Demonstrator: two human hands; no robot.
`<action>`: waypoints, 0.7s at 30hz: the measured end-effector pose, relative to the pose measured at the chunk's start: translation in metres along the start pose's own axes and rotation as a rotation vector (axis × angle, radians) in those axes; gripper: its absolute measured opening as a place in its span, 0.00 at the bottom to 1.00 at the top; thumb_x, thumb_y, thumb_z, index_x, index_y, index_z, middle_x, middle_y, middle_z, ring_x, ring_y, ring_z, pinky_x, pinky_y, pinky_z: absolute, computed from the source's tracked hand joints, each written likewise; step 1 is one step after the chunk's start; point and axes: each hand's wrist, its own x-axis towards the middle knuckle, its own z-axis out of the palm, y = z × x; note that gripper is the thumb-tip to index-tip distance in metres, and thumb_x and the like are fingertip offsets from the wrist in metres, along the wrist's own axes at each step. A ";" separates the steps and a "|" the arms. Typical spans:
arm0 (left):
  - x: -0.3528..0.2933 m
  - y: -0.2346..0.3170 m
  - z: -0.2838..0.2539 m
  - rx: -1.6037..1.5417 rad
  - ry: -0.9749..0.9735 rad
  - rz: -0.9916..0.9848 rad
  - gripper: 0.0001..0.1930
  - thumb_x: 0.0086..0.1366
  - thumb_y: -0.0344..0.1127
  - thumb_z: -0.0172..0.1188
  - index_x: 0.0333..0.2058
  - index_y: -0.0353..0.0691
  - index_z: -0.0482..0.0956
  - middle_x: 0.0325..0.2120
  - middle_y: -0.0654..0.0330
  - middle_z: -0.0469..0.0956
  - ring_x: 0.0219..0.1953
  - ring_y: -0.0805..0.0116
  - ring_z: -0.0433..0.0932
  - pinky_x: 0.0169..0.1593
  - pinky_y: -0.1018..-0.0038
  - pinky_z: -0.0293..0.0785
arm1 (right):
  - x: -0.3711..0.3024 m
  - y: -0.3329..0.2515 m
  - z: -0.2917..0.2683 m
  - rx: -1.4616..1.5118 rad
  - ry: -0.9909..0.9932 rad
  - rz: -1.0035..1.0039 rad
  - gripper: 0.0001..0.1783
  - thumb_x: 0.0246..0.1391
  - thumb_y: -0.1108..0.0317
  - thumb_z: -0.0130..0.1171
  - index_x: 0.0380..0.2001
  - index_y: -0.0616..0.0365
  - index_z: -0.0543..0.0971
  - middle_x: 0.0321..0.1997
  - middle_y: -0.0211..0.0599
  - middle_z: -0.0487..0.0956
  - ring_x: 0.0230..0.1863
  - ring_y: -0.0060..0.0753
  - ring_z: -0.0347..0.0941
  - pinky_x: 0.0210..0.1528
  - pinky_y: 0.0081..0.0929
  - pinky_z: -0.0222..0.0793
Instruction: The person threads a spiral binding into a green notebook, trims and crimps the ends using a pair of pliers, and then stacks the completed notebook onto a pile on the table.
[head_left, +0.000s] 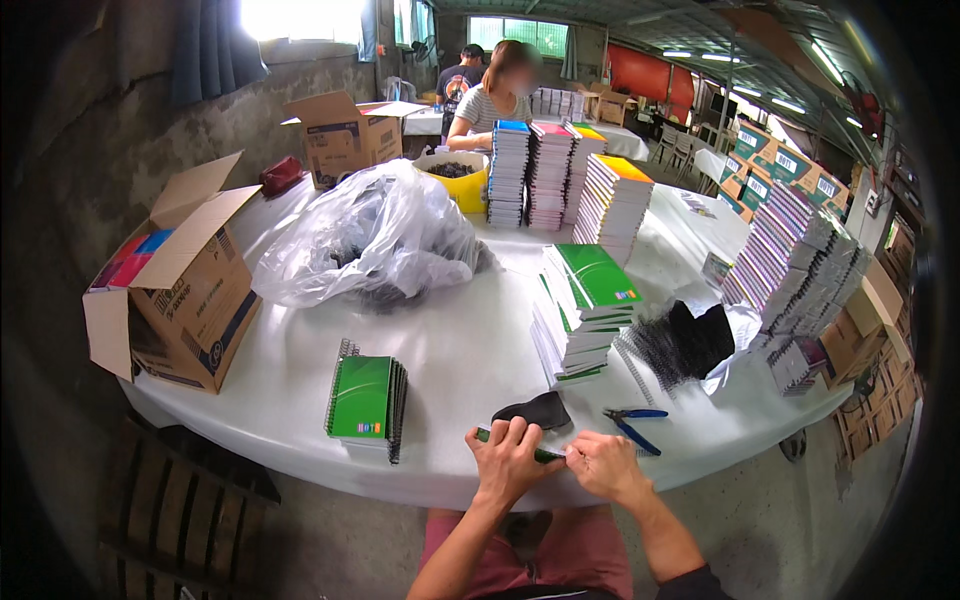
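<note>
At the table's front edge, my left hand (505, 462) grips a green-covered notebook (548, 455) seen nearly edge-on, mostly hidden by the fingers. My right hand (605, 465) is closed in a pinch at the notebook's right end; whatever lies between its fingertips is too small to make out. Just beyond the hands lies a flat black piece (535, 410). Cutting pliers with blue handles (635, 425) rest to the right. A tall stack of green notebooks (600, 275) stands farther back, and a lower pile of spiral-bound green notebooks (362, 395) sits to the left.
Loose black spiral coils (655, 355) lie at the right, before tall notebook stacks (775, 245). A plastic bag (375, 240), an open carton (190, 310) and a yellow tub (465, 190) occupy the left and back. Another person (495, 100) is beyond the table.
</note>
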 end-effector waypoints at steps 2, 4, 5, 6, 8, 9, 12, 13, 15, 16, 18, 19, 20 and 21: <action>-0.001 -0.001 -0.004 -0.035 -0.017 0.009 0.27 0.36 0.66 0.64 0.24 0.50 0.71 0.28 0.69 0.65 0.35 0.69 0.65 0.44 0.56 0.51 | 0.003 0.001 -0.013 0.137 -0.204 0.101 0.17 0.55 0.55 0.49 0.33 0.56 0.79 0.34 0.39 0.78 0.36 0.48 0.75 0.40 0.40 0.71; 0.002 -0.003 -0.014 -0.049 -0.068 0.055 0.28 0.36 0.66 0.65 0.25 0.49 0.71 0.28 0.68 0.65 0.36 0.68 0.65 0.44 0.58 0.52 | 0.009 0.011 -0.025 0.399 -0.372 0.107 0.17 0.54 0.56 0.50 0.40 0.54 0.78 0.39 0.41 0.76 0.44 0.46 0.73 0.48 0.37 0.68; 0.003 -0.006 -0.019 -0.049 -0.092 0.074 0.28 0.36 0.66 0.65 0.25 0.49 0.71 0.28 0.68 0.65 0.36 0.68 0.65 0.43 0.60 0.52 | 0.015 0.022 -0.031 0.590 -0.443 0.051 0.18 0.52 0.57 0.52 0.43 0.53 0.77 0.43 0.42 0.75 0.48 0.46 0.71 0.52 0.36 0.66; 0.003 -0.011 -0.023 -0.080 -0.104 0.068 0.29 0.36 0.66 0.66 0.25 0.48 0.71 0.28 0.67 0.66 0.36 0.67 0.65 0.43 0.61 0.53 | 0.022 0.029 -0.032 0.780 -0.515 -0.007 0.20 0.51 0.57 0.53 0.46 0.51 0.76 0.46 0.42 0.74 0.52 0.45 0.69 0.56 0.35 0.63; 0.002 -0.018 -0.029 -0.143 -0.132 0.057 0.29 0.35 0.64 0.67 0.26 0.47 0.72 0.29 0.66 0.66 0.37 0.65 0.65 0.42 0.64 0.55 | 0.047 0.038 -0.011 0.516 -0.347 -0.271 0.22 0.49 0.61 0.54 0.51 0.47 0.73 0.49 0.43 0.71 0.52 0.46 0.67 0.59 0.35 0.59; 0.001 -0.018 -0.027 -0.160 -0.116 0.073 0.29 0.34 0.63 0.68 0.26 0.47 0.72 0.30 0.65 0.67 0.37 0.64 0.65 0.42 0.64 0.56 | 0.057 0.041 0.001 0.378 -0.257 -0.387 0.25 0.49 0.63 0.55 0.53 0.45 0.72 0.51 0.43 0.70 0.51 0.47 0.66 0.61 0.35 0.57; 0.002 -0.019 -0.020 -0.203 -0.073 0.122 0.29 0.32 0.61 0.71 0.25 0.47 0.71 0.30 0.64 0.67 0.37 0.61 0.64 0.43 0.65 0.59 | 0.064 0.032 0.043 -0.140 -0.015 -0.347 0.24 0.46 0.70 0.55 0.50 0.46 0.73 0.48 0.39 0.71 0.50 0.44 0.67 0.57 0.35 0.62; 0.003 -0.016 -0.021 -0.221 -0.067 0.127 0.29 0.32 0.61 0.71 0.25 0.46 0.71 0.30 0.64 0.68 0.37 0.61 0.64 0.44 0.65 0.60 | 0.067 0.041 0.051 -0.135 -0.001 -0.366 0.23 0.47 0.71 0.54 0.50 0.46 0.74 0.49 0.39 0.71 0.50 0.43 0.67 0.56 0.36 0.63; 0.005 -0.012 -0.022 -0.260 -0.064 0.124 0.28 0.32 0.60 0.72 0.23 0.46 0.72 0.29 0.64 0.68 0.37 0.60 0.64 0.45 0.65 0.61 | 0.074 0.056 0.060 -0.127 0.020 -0.405 0.23 0.47 0.73 0.51 0.49 0.48 0.74 0.49 0.39 0.71 0.52 0.41 0.67 0.53 0.36 0.67; 0.005 -0.011 -0.022 -0.281 -0.069 0.116 0.27 0.32 0.59 0.72 0.22 0.45 0.72 0.29 0.64 0.68 0.37 0.60 0.64 0.44 0.66 0.61 | 0.075 0.060 0.062 -0.074 0.089 -0.393 0.21 0.46 0.76 0.52 0.46 0.49 0.77 0.45 0.39 0.74 0.47 0.43 0.70 0.47 0.35 0.70; 0.003 -0.010 -0.023 -0.294 -0.084 0.099 0.27 0.32 0.58 0.73 0.21 0.44 0.72 0.28 0.64 0.68 0.37 0.60 0.63 0.44 0.66 0.62 | 0.075 0.065 0.053 0.274 0.052 -0.286 0.18 0.45 0.76 0.55 0.43 0.50 0.78 0.41 0.38 0.76 0.42 0.42 0.73 0.45 0.34 0.71; 0.002 -0.012 -0.025 -0.272 -0.090 0.089 0.27 0.32 0.57 0.73 0.21 0.44 0.72 0.27 0.63 0.68 0.37 0.60 0.63 0.44 0.66 0.62 | 0.075 0.062 0.047 0.460 0.032 -0.242 0.17 0.45 0.76 0.56 0.41 0.51 0.79 0.38 0.38 0.77 0.40 0.42 0.75 0.44 0.33 0.72; 0.003 -0.014 -0.028 -0.251 -0.097 0.080 0.26 0.32 0.57 0.73 0.20 0.44 0.72 0.27 0.63 0.68 0.37 0.60 0.63 0.43 0.66 0.62 | 0.069 0.062 0.037 0.762 -0.037 0.015 0.14 0.44 0.78 0.59 0.37 0.55 0.80 0.33 0.38 0.78 0.34 0.38 0.77 0.40 0.30 0.73; 0.004 -0.014 -0.029 -0.256 -0.086 0.076 0.26 0.31 0.56 0.73 0.20 0.43 0.72 0.27 0.63 0.68 0.37 0.59 0.63 0.43 0.66 0.63 | 0.057 0.060 0.021 1.209 -0.059 0.047 0.13 0.43 0.79 0.61 0.36 0.58 0.80 0.32 0.39 0.78 0.33 0.31 0.76 0.36 0.26 0.72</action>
